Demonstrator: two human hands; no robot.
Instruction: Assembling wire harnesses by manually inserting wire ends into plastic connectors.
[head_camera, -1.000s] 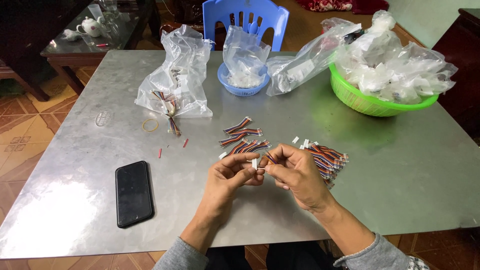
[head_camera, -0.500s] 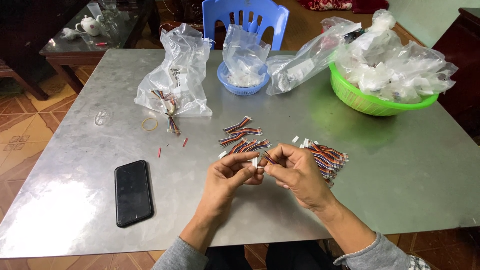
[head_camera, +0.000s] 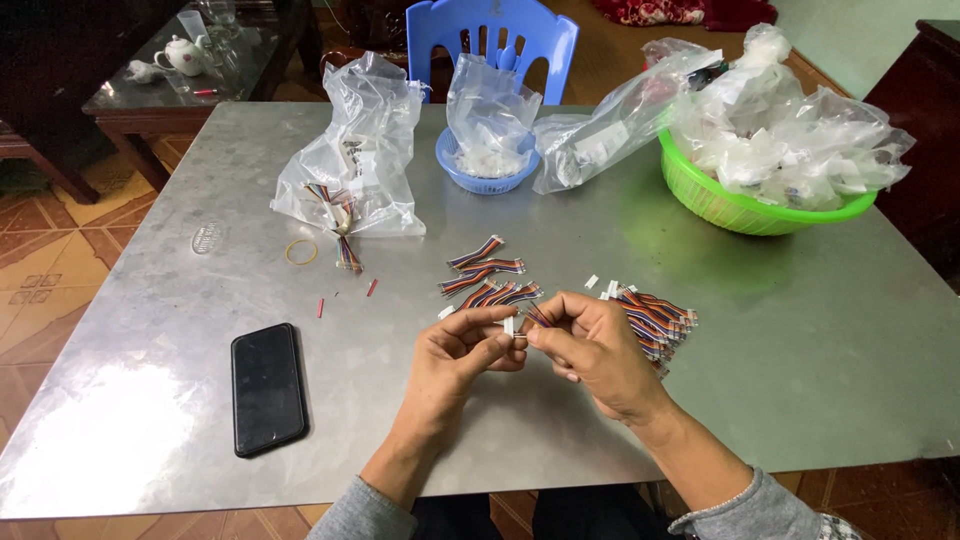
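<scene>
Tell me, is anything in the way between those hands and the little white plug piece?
Nothing visible is. The left hand and right hand meet at the small white connector, pinching it between fingertips, above the metal table.

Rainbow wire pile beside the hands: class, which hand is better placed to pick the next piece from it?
Probably the right hand: the rainbow wire pile lies just past its knuckles, while the left hand sits on the far side, pinching the small white connector.

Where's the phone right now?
In the head view, the black phone lies flat on the metal table, left of the left hand and below the rubber band.
</scene>
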